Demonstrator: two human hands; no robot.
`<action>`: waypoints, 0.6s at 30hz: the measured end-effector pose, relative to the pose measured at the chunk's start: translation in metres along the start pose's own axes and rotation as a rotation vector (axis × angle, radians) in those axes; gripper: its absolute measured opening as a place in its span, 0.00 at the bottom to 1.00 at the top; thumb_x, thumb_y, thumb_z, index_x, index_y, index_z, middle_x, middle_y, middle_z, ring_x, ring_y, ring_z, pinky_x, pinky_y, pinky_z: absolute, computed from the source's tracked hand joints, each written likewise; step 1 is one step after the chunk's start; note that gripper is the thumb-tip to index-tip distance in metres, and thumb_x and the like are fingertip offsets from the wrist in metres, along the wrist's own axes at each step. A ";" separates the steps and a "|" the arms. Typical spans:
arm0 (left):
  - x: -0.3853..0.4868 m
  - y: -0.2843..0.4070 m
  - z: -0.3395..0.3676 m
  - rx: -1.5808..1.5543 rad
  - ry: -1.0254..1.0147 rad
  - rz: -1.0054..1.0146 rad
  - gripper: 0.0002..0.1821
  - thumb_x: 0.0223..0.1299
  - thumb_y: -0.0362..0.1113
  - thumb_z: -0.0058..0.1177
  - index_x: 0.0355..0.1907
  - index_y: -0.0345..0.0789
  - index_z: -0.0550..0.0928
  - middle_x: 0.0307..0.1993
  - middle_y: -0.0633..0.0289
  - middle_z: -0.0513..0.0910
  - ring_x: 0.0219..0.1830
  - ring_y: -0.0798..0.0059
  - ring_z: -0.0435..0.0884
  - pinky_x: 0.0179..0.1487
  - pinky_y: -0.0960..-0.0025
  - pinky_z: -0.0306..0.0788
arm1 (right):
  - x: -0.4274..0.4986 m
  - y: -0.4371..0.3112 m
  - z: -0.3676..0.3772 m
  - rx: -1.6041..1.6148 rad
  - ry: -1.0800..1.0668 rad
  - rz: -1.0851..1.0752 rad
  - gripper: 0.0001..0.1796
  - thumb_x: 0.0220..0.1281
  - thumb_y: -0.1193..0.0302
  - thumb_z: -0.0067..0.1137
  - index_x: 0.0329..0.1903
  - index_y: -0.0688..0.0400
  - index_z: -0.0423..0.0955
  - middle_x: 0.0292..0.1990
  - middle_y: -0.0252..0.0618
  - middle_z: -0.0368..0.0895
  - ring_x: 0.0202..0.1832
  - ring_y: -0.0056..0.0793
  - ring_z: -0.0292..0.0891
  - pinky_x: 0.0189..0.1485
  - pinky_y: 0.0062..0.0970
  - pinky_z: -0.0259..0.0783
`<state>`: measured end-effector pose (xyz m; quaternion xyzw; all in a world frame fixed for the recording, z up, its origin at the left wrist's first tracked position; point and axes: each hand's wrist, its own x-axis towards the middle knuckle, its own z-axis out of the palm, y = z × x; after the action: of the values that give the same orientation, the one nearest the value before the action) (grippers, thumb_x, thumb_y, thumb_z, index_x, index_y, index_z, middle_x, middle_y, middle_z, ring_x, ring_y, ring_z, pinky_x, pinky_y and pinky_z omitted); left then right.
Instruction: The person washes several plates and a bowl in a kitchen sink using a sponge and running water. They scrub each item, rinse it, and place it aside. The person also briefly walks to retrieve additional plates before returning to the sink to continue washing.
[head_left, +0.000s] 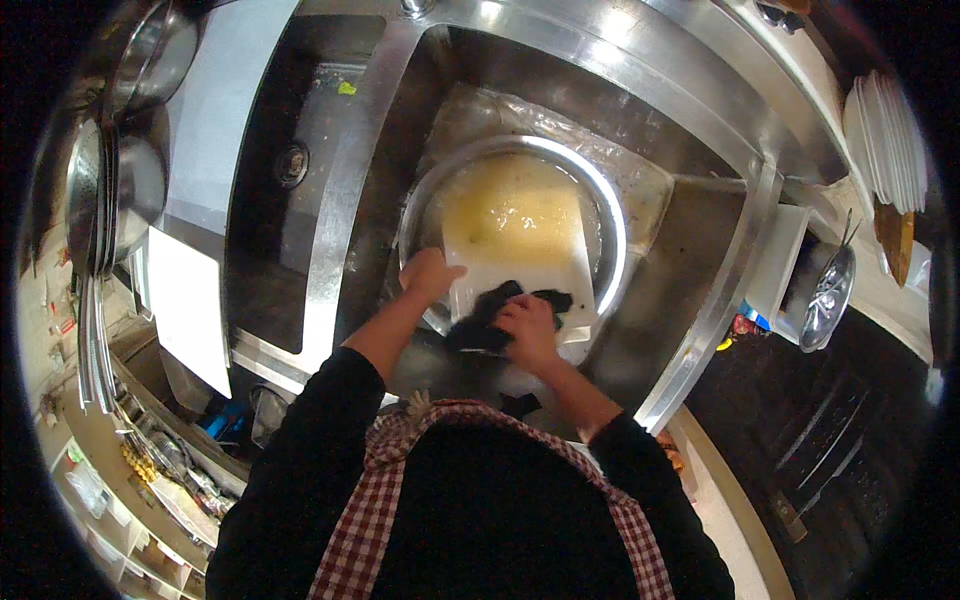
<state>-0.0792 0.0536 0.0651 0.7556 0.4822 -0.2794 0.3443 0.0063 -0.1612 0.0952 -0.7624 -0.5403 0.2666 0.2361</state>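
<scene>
A round metal basin (616, 196) holding cloudy yellowish liquid stands in the larger sink compartment. Inside it, partly under the liquid, lies a pale rectangular tray or board (480, 279). My left hand (431, 274) grips the left edge of that pale piece, its thumb on top. A dark, wet-looking cloth (478, 321) is bunched over the near end of the piece. My right hand (528, 326) holds this cloth from above, the fingers curled into it. Whether the pale piece has raised sides all round is hard to tell beneath the liquid.
A smaller sink compartment (262, 300) with a drain lies to the left. Beyond it hang metal pans (141, 191), near a white board (189, 307). Crumpled clear plastic (525, 112) lies behind the basin. White plates (885, 142) and a white container (776, 270) stand at right.
</scene>
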 end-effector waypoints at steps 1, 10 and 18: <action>0.001 -0.001 0.005 -0.030 -0.017 -0.034 0.30 0.39 0.56 0.64 0.39 0.33 0.83 0.41 0.50 0.83 0.44 0.55 0.82 0.47 0.56 0.73 | -0.006 0.016 -0.012 -0.048 0.055 -0.024 0.17 0.29 0.77 0.56 0.31 0.50 0.77 0.37 0.29 0.78 0.52 0.37 0.69 0.51 0.41 0.62; 0.038 -0.035 0.060 -0.561 -0.055 -0.227 0.25 0.36 0.44 0.68 0.35 0.26 0.82 0.31 0.50 0.83 0.37 0.59 0.83 0.43 0.60 0.74 | 0.001 0.096 -0.058 0.035 0.386 0.400 0.28 0.34 0.74 0.61 0.47 0.51 0.75 0.57 0.39 0.69 0.61 0.48 0.60 0.62 0.47 0.59; -0.033 -0.004 0.008 -1.018 -0.122 0.089 0.22 0.48 0.30 0.59 0.48 0.27 0.75 0.40 0.56 0.81 0.38 0.71 0.79 0.42 0.67 0.73 | 0.075 0.066 -0.058 -0.217 0.040 0.670 0.48 0.51 0.40 0.55 0.71 0.47 0.48 0.67 0.54 0.53 0.64 0.56 0.57 0.63 0.50 0.57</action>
<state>-0.0961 0.0302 0.0843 0.4942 0.5035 -0.0379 0.7077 0.1117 -0.1138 0.0843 -0.9230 -0.2808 0.2554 0.0639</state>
